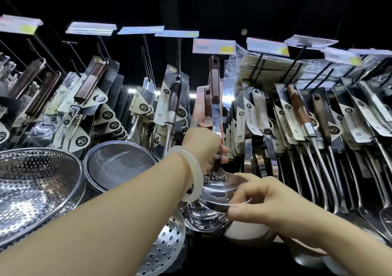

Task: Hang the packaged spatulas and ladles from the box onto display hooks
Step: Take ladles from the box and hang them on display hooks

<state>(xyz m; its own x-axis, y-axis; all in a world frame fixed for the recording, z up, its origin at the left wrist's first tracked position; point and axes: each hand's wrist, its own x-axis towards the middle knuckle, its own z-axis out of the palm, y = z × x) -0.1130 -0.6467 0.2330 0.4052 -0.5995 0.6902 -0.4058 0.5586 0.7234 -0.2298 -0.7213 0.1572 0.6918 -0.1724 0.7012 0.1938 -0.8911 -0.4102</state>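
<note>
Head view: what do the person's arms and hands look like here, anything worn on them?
Both forearms are bare, with no sleeves in view. The left wrist carries a smooth, pale, translucent white bangle, thick and round. The left hand and right hand wear no gloves, and no rings or watch show on the visible fingers. Nails look short and unpainted.

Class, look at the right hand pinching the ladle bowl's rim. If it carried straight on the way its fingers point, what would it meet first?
Probably the left wrist's pale bangle, just beyond the ladle bowl that the right hand pinches; depth is unclear.
</note>
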